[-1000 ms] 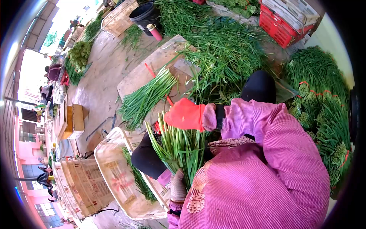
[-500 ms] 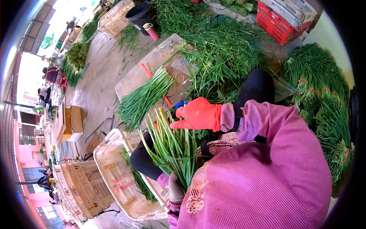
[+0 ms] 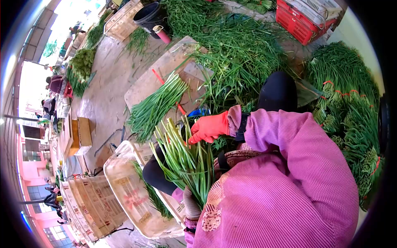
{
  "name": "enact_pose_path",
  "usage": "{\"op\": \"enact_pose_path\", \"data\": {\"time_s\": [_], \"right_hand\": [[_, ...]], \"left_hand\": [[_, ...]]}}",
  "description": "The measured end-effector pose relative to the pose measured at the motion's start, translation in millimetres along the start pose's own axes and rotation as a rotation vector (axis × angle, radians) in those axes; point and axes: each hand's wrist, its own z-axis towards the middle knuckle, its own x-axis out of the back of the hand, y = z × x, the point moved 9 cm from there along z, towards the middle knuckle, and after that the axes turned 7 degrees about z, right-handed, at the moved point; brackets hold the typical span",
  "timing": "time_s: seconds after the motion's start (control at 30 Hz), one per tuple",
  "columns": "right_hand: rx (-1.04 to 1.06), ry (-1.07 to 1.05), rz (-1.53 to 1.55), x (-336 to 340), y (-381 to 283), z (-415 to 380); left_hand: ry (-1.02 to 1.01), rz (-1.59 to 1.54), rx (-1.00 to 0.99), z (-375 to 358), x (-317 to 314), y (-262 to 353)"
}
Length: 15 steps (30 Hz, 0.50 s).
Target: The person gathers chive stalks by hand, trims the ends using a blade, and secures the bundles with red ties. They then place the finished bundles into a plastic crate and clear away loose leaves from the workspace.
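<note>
A bunch of green stalks [image 3: 186, 159] is held at the lower centre of the frame by the left hand [image 3: 191, 204], whose fingers are clamped around the lower ends of the bunch. The stalks are fanned upward and to the left. The right hand [image 3: 209, 127], clad in an orange-red glove, is placed at the upper right of the bunch, with its fingers drawn together on the stalk tops. A loose pile of cut stalks [image 3: 156, 108] is laid on a board [image 3: 167, 66] in the upper centre. A pale plastic crate [image 3: 128, 194] is seen at the lower left, just beside the bunch. Tied bundles [image 3: 347, 107] are stacked at the right edge, and a red crate [image 3: 302, 20] is set at the upper right.
</note>
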Motion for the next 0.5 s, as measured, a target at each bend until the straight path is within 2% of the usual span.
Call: {"op": "enact_pose_path", "data": {"time_s": [0.33,0.43,0.5], "right_hand": [[-0.028,0.059,-0.115,9.2,-5.0,-26.5],[-0.023,0.145,-0.071,13.0,-4.0,-22.9],[0.085,0.380,-0.155,35.6,-19.0,-28.2]], "left_hand": [[-0.016,-0.057,0.019,6.2,8.0,-11.6],[0.012,0.002,0.022,3.5,5.6,-8.8],[-0.020,-0.091,0.037,3.3,2.6,-12.9]]}}
